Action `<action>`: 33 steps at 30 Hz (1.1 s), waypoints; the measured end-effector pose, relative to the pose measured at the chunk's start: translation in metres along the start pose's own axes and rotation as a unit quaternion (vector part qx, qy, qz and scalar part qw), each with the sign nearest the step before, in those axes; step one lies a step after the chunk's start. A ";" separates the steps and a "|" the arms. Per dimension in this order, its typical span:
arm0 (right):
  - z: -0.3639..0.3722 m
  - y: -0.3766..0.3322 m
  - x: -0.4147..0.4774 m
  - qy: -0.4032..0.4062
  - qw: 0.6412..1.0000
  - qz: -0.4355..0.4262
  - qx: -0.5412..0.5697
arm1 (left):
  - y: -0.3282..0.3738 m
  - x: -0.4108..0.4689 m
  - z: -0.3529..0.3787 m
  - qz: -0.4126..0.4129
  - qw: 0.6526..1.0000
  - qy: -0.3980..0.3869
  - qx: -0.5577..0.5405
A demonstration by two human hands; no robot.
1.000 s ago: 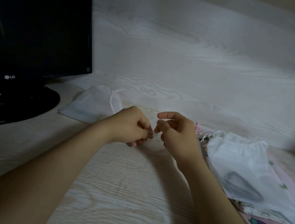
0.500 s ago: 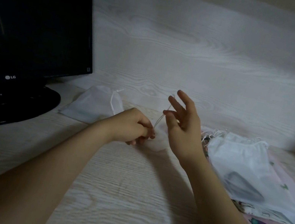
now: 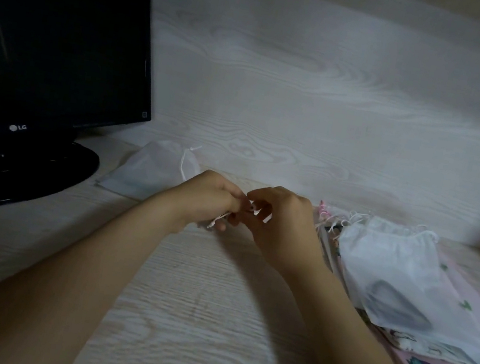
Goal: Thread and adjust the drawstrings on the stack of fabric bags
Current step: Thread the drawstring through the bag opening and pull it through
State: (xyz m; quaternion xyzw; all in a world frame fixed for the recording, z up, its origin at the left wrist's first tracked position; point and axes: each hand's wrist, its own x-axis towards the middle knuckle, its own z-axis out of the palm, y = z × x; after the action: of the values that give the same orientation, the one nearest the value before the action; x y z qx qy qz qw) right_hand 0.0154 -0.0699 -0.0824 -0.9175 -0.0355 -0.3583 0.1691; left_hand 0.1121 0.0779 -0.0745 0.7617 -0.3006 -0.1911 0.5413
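Right hand [image 3: 282, 224] has dropped, its spread fingers now curled in against the left hand [image 3: 207, 198]. Drawstring [image 3: 217, 222]: white end pokes out below the left hand, which grips it; right fingertips pinch it between the hands. Stack of fabric bags [image 3: 393, 264] lies just right of them on the table [image 3: 194, 317]. Lone white bag [image 3: 154, 170] lies beside the monitor [image 3: 53, 55].

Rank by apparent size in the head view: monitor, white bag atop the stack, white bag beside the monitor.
The monitor
white bag atop the stack, nearer the camera
white bag beside the monitor, partly behind the left hand
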 end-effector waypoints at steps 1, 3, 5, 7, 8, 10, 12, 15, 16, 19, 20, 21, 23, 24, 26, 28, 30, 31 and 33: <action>0.001 0.001 0.001 -0.001 1.000 -0.009 -0.015 | 0.000 0.001 0.001 -0.001 1.000 0.004 -0.003; 0.003 0.002 0.001 -0.004 0.999 -0.023 -0.043 | -0.001 0.002 0.001 -0.001 1.000 0.011 0.002; 0.005 0.001 0.001 -0.010 0.998 -0.023 -0.063 | -0.001 0.003 0.001 -0.001 1.000 0.016 0.003; 0.007 0.000 0.002 -0.014 0.996 -0.017 -0.084 | 0.000 0.003 0.000 -0.005 1.000 0.015 -0.008; 0.008 -0.001 0.003 -0.017 0.995 -0.014 -0.094 | 0.000 0.003 0.000 -0.008 1.000 0.011 -0.018; 0.011 0.000 0.004 -0.027 0.993 -0.009 -0.117 | 0.001 0.003 0.001 -0.016 0.999 -0.004 -0.051; 0.011 0.001 0.004 -0.037 0.990 -0.005 -0.135 | 0.003 0.004 0.002 -0.023 0.996 -0.020 -0.085; 0.008 0.003 0.004 -0.052 0.989 -0.002 -0.136 | 0.005 0.004 0.004 -0.030 0.992 -0.028 -0.118; 0.007 0.003 0.005 -0.054 0.990 0.003 -0.129 | 0.006 0.003 0.005 -0.028 0.993 -0.024 -0.115; 0.006 0.001 0.005 -0.046 0.995 0.023 -0.080 | 0.007 0.001 0.004 -0.024 0.996 0.029 -0.076; 0.006 -0.001 0.004 -0.044 0.996 0.030 -0.064 | 0.006 0.001 0.003 -0.024 0.996 0.059 -0.064; 0.006 -0.003 0.004 -0.045 0.997 0.042 -0.047 | 0.004 0.001 0.001 -0.020 0.995 0.088 -0.045; 0.006 -0.005 0.004 -0.043 0.997 0.070 -0.009 | 0.002 0.003 -0.001 -0.001 0.992 0.129 -0.003; 0.005 -0.005 0.004 -0.038 0.995 0.087 0.010 | 0.001 0.003 -0.001 0.008 0.990 0.141 0.004; 0.004 -0.003 0.005 -0.026 0.991 0.120 0.045 | 0.000 0.003 0.001 0.025 0.985 0.172 0.011; 0.004 -0.003 0.004 -0.029 0.986 0.148 0.078 | 0.001 0.002 0.001 0.052 0.978 0.201 0.027; 0.004 -0.004 0.004 -0.043 0.975 0.177 0.124 | 0.001 0.000 0.001 0.090 0.972 0.211 0.044; 0.004 -0.005 0.004 -0.050 0.968 0.193 0.151 | 0.000 0.000 0.000 0.108 0.971 0.208 0.050; 0.002 -0.006 0.003 -0.061 0.946 0.228 0.221 | -0.002 0.000 0.000 0.138 0.967 0.207 0.057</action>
State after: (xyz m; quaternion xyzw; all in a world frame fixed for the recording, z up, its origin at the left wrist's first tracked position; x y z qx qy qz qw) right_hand 0.0180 -0.0638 -0.0799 -0.8607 0.0864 -0.2366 0.4424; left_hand 0.1129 0.0789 -0.0766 0.7651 -0.2945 0.0648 0.5689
